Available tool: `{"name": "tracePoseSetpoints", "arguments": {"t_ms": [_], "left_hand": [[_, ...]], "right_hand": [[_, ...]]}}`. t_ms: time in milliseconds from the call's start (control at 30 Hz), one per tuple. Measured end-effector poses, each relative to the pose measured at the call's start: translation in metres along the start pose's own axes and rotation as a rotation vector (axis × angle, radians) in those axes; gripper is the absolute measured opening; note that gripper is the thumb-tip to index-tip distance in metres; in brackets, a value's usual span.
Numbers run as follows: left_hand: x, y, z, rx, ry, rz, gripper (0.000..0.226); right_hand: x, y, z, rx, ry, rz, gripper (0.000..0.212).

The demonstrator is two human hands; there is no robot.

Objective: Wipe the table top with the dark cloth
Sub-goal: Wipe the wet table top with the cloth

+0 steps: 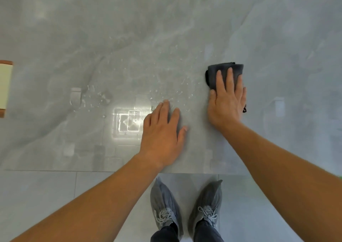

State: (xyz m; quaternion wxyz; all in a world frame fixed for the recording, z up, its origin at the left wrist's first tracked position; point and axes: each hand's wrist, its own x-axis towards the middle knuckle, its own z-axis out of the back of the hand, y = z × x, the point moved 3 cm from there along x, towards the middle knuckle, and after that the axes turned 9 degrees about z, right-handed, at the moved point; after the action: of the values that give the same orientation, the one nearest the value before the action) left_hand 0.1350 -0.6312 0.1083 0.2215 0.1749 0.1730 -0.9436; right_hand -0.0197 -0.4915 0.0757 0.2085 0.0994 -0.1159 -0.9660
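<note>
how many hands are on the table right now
2. The left hand rests flat on the bare table top near its front edge; the right hand, to its right, presses flat on the dark cloth.

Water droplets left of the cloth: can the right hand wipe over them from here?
Probably yes: right hand presses the dark cloth beside the droplets, with only bare table top between them.

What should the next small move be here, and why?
Probably slide the right hand and the dark cloth leftward. The hand presses flat on the cloth, and water droplets lie on the table top just to its left. The left hand rests flat nearer the table edge, below most of the droplets.
</note>
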Motion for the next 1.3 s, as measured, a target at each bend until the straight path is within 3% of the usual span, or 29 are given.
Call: {"name": "tracePoseSetpoints", "arguments": {"t_ms": [167, 267, 400, 467, 667, 733, 833, 900, 1133, 1200, 1300], "left_hand": [[0.007, -0.001, 0.017, 0.004, -0.010, 0.008, 0.056], [0.013, -0.002, 0.027, 0.007, -0.034, 0.009, 0.053], [0.038, -0.002, 0.041, -0.057, -0.062, -0.003, 0.050], [0.061, -0.003, 0.049, -0.080, -0.083, 0.011, 0.049], [0.145, -0.014, 0.077, -0.022, -0.049, 0.037, 0.059], [0.167, -0.013, 0.085, 0.013, -0.041, 0.049, 0.061], [0.192, -0.012, 0.093, 0.038, -0.028, 0.053, 0.064], [0.207, -0.012, 0.097, 0.051, -0.011, 0.056, 0.065], [0.238, -0.013, 0.104, 0.076, 0.001, 0.067, 0.065], [0.239, -0.010, 0.104, 0.060, -0.005, 0.057, 0.062], [0.241, -0.009, 0.108, 0.043, -0.031, 0.057, 0.058]], "right_hand": [[-0.045, 0.021, -0.010, -0.084, 0.119, 0.425, 0.056], [-0.008, 0.002, 0.002, -0.060, 0.106, 0.398, 0.057], [0.079, -0.020, 0.021, 0.005, 0.028, 0.115, 0.057], [0.092, -0.015, 0.022, 0.002, 0.017, 0.076, 0.057], [0.053, -0.036, 0.030, -0.086, 0.194, 0.496, 0.056], [0.092, -0.053, 0.040, -0.065, 0.176, 0.400, 0.058], [0.164, -0.053, 0.048, 0.024, 0.069, 0.067, 0.058], [0.185, -0.035, 0.043, 0.022, 0.028, 0.018, 0.058], [0.148, -0.022, 0.032, -0.074, 0.148, 0.593, 0.055], [0.184, -0.036, 0.040, -0.069, 0.130, 0.508, 0.056], [0.249, -0.038, 0.050, 0.017, 0.016, 0.142, 0.056]]}}
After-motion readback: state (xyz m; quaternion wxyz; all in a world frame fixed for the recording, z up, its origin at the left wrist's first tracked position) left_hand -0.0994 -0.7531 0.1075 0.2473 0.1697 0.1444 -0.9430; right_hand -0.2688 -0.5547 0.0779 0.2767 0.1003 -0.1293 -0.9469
